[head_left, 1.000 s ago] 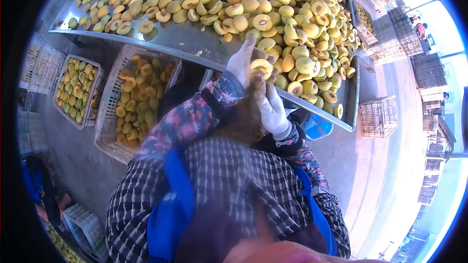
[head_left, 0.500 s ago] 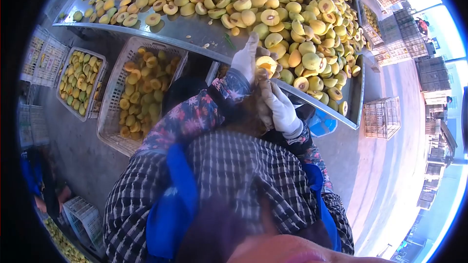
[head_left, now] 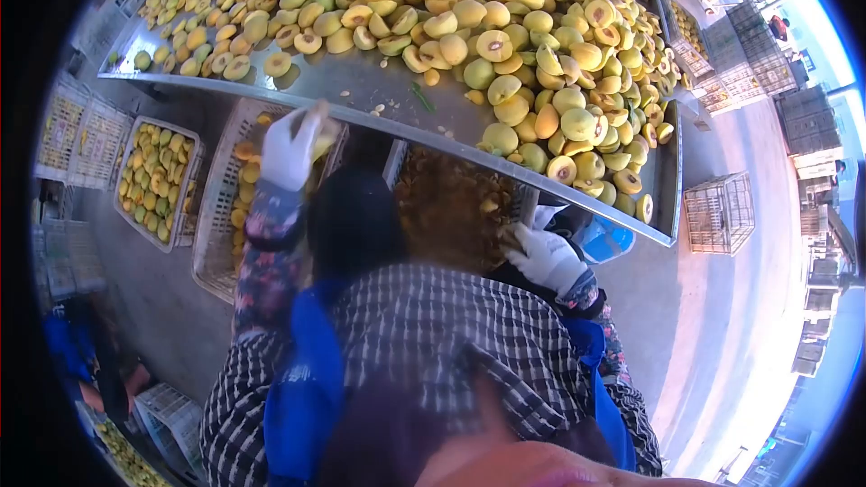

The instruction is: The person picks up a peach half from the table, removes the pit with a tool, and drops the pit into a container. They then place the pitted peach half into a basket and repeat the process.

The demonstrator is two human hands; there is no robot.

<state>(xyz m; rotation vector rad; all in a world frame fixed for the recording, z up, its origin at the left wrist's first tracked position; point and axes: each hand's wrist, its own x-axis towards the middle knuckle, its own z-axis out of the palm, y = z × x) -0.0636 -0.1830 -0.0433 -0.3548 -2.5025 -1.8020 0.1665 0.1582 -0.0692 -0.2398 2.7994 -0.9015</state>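
My left hand [head_left: 289, 151], in a white glove with stained fingertips, is over a crate [head_left: 215, 243] of halved yellow peaches [head_left: 245, 182]. It is smeared by motion, and a blurred yellow-green patch shows beside its fingers. My right hand [head_left: 548, 260], gloved too, is low at the right side of a crate with brown contents [head_left: 451, 207], in front of my body. Its fingers are curled, and I cannot tell what is in them. Halved peaches [head_left: 494, 45], several with red-brown centres, are heaped on the metal table [head_left: 361, 81] ahead.
The table's raised metal edge [head_left: 433, 135] runs across in front of me. A blue bucket [head_left: 606, 239] stands under its right end, with a crate [head_left: 719, 212] farther right. Another peach-filled crate [head_left: 158, 182] is on the left. A person [head_left: 90, 352] is at lower left.
My hands were together at the table edge around a peach with orange flesh showing. The left has swung left over the peach crate; the right has dropped down and to the right.
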